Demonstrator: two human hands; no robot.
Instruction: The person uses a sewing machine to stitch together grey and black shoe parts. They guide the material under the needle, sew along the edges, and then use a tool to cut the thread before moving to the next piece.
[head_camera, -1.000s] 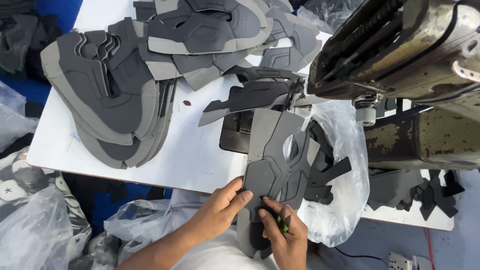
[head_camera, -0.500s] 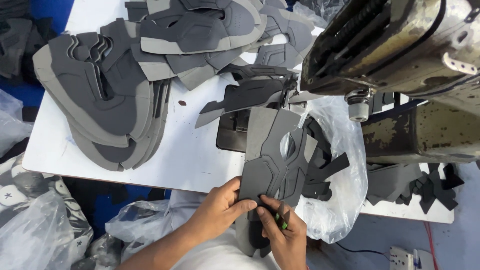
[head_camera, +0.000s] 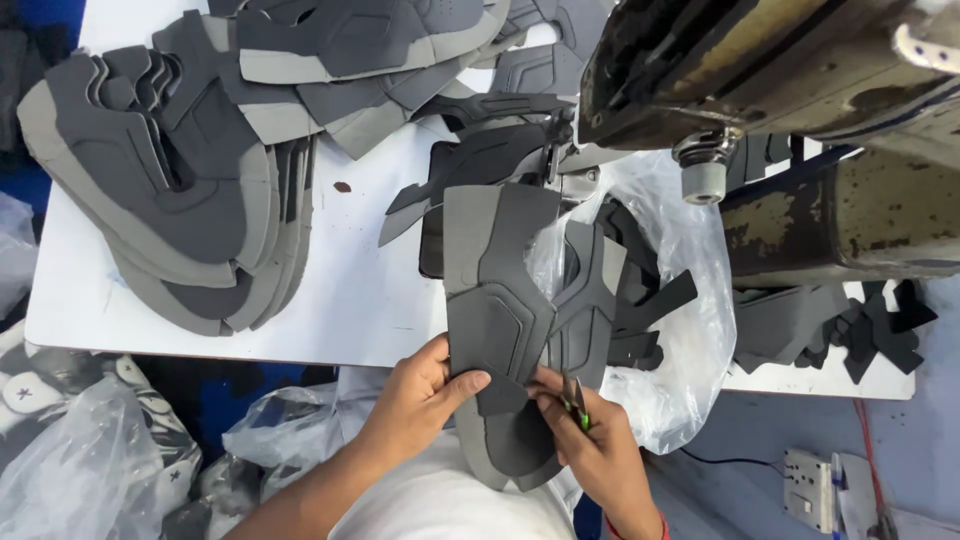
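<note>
Trimming a grey shoe-upper panel (head_camera: 500, 310) at the near edge of the white table (head_camera: 330, 300).

Best done with panel kept flat and taut, blades close to the seam. Left hand (head_camera: 415, 395) pinching panel's lower edge, thumb on top. Right hand (head_camera: 590, 445) closed round small green-handled snips (head_camera: 575, 400), touching panel; plastic bag (head_camera: 680, 330) just right.

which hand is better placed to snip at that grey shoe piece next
Right, probably. The right hand already holds the small green-handled snips at the lower edge of the grey shoe upper piece. The left hand is pinching that piece with its thumb on top, steadying it.
</note>
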